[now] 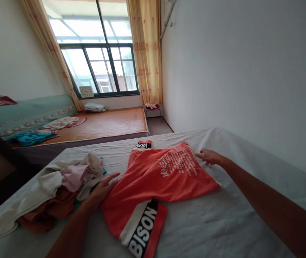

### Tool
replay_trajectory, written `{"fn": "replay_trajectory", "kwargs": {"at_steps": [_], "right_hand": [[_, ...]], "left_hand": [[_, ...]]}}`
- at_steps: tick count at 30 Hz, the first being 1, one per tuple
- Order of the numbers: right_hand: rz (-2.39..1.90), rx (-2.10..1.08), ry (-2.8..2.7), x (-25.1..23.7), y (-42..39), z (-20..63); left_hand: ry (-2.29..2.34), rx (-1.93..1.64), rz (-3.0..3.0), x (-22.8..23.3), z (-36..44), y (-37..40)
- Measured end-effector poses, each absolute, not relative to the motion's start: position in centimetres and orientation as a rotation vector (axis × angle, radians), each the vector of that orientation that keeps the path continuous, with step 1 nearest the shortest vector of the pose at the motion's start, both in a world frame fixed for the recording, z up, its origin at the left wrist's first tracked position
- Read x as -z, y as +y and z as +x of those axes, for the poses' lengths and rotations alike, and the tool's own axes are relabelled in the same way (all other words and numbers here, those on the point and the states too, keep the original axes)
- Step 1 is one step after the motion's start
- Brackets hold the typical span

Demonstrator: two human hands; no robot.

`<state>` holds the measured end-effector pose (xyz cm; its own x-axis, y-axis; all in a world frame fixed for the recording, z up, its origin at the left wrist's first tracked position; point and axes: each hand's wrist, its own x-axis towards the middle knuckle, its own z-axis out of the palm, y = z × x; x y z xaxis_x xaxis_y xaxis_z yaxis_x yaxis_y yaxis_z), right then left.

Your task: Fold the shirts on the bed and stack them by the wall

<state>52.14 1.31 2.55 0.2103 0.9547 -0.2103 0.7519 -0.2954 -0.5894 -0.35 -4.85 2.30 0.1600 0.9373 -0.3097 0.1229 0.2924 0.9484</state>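
Observation:
A red-orange T-shirt (153, 175) lies spread on the pale grey sheet, with white lettering near its right end. One sleeve (144, 225) points toward me and carries a black band reading BISON. The far sleeve (142, 144) has a similar banded cuff. My left hand (104, 188) rests at the shirt's left edge, fingers stretched out and nothing gripped. At the shirt's far right edge, my right hand (209, 157) has its fingers apart, close to the fabric; whether the fingertips touch it is unclear.
Left of the shirt is a heap of crumpled clothes (69, 179) in beige, pink and rust. Beyond this sheet (196, 222) stands a bed with a brown mat (110, 123) and more cloth items. A white wall (239, 71) rises on the right. A stool (153, 107) stands by the curtain.

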Motion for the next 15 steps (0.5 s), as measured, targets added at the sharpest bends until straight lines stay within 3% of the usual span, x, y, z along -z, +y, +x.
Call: {"fn": "replay_trajectory", "kwargs": {"at_steps": [5,9,12,15], "right_hand": [[-1.912,-0.394,-2.042,1.0,-6.6,49.6],[-1.662,-0.481,-2.122,-0.4,-9.4,50.1],[-1.71,-0.545,-2.069,-2.8,-10.7,53.1],[-1.81,-0.804,-2.142,-3.7,-12.1,56.4]], "left_hand": [[1.106,-0.764,1.106,-2.9,0.1,-5.6],[1.057,-0.744,1.143,-3.2,0.9,-6.2],[1.035,-0.714,1.242,-3.3,1.2,-6.5],[1.023,-0.589,1.384,-3.5,1.1,-6.8]]}}
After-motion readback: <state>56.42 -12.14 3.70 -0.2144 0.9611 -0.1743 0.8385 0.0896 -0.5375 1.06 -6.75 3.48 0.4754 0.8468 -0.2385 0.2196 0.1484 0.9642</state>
